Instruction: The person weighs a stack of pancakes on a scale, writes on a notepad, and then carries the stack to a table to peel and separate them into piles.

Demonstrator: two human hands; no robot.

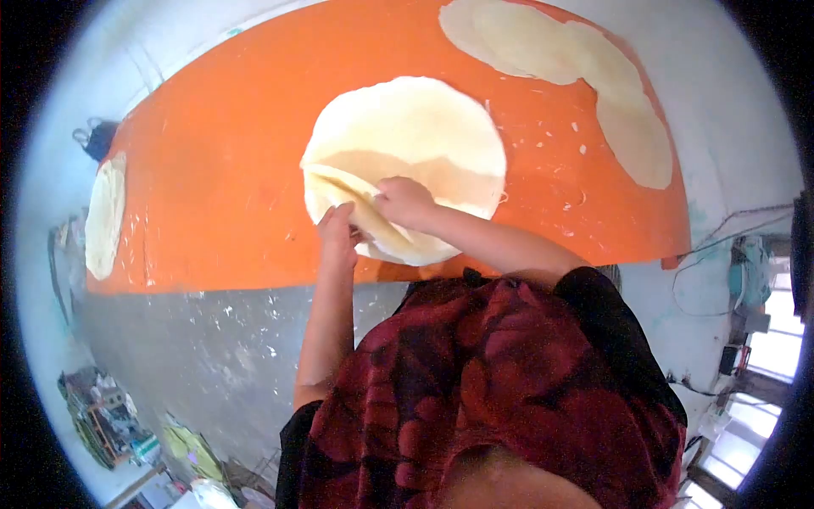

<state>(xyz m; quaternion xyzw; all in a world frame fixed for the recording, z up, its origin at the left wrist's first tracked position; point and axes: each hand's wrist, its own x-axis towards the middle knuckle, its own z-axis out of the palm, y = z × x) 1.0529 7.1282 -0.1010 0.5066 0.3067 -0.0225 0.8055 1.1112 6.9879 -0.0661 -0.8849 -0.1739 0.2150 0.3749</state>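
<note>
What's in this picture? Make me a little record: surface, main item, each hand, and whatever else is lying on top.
surface: orange tabletop
main item: pale round sheet, with a raised fold on the person's side
left hand: pinching the fold
right hand: at the fold, its grip partly hidden
others: overlapping pale sheets at far right; another pale sheet at the left edge

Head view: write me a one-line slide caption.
Left hand and right hand at a partly folded, pale round sheet on an orange tabletop.
</note>
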